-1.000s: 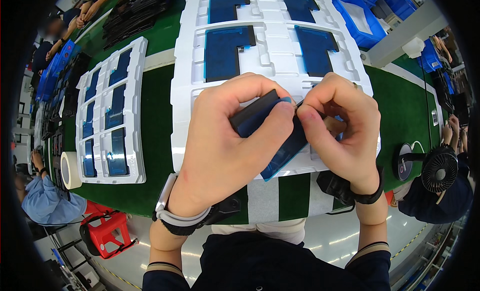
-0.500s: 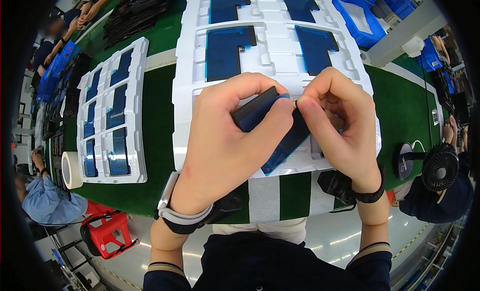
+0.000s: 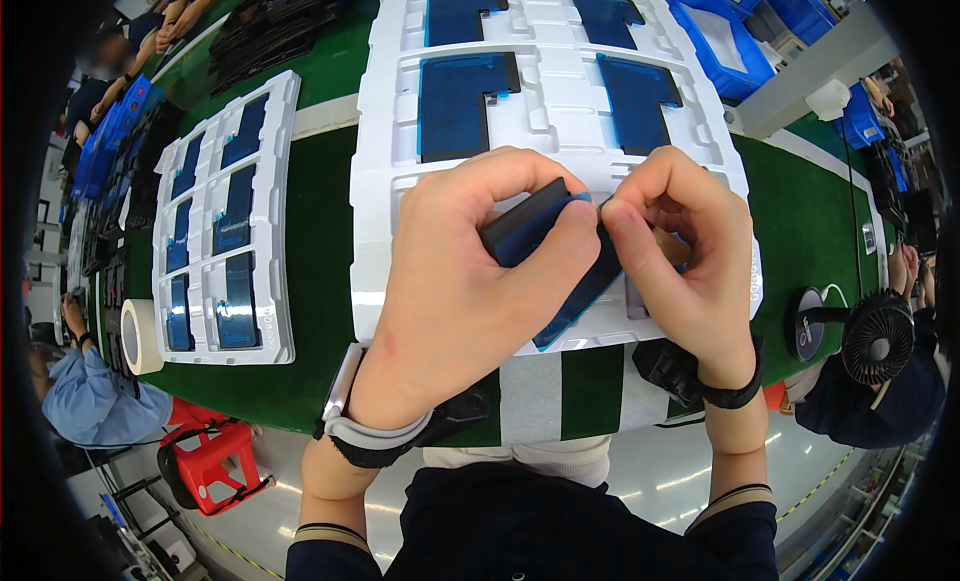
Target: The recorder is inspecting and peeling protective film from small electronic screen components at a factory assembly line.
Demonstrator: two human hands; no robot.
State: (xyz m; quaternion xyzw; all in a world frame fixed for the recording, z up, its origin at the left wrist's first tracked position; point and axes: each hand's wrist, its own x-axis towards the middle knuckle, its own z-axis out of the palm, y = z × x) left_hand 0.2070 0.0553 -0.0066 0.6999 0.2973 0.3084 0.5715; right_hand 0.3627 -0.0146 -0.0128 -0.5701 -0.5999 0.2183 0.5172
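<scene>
Over the front of the white tray (image 3: 374,271), my left hand (image 3: 470,281) grips a flat black battery-like piece (image 3: 578,303) covered in blue film. The thumb presses near its upper corner, and the piece is tilted. My right hand (image 3: 690,266) pinches thumb and forefinger at a small tab on the same corner, close to my left thumb. What exactly lies between those fingertips is too small to make out. Similar L-shaped pieces (image 3: 455,106) with blue film lie in the tray's far pockets.
To the left lies a second white tray (image 3: 275,311) of blue-filmed pieces, beside a tape roll (image 3: 142,337). Blue bins (image 3: 715,46) stand back right, near a pale post (image 3: 815,66). A small black fan (image 3: 878,337) is at the right. Other people work at both sides.
Both hands and the piece have shifted very slightly right in the picture, as have the trays. The grip and the pinch at the corner stay much the same.
</scene>
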